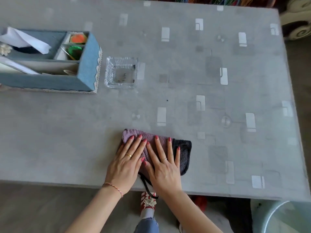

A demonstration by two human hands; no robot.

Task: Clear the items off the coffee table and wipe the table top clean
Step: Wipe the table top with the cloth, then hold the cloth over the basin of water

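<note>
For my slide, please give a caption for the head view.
Both hands press a cloth flat on the coffee table.

Both bare forearms reach forward side by side. The left hand (pixel 125 163) lies palm down, fingers spread and straight, a ring on one finger and a thin thread bracelet at the wrist. The right hand (pixel 164 165) lies flat just beside it, fingers fanned, also ringed. Their thumbs nearly touch. Neither hand forms a closed grip; both press downward, flat.
</note>
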